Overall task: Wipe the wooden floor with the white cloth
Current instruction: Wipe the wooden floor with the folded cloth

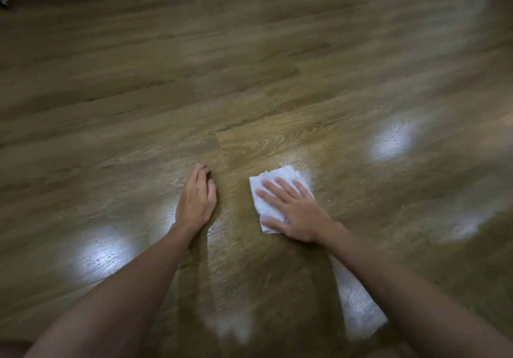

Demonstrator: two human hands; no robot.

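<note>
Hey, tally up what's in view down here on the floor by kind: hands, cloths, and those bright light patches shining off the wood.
Hands: 2, the left hand and the right hand
White cloth: 1
Sharp bright glare patches on the wooden floor: 2, at and; fainter sheens not counted
Total: 5

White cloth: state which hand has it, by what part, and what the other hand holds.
The right hand presses flat on the white cloth, covering its near right part; no fingers curl around it. The left hand rests on the wooden floor, holding nothing.
</note>
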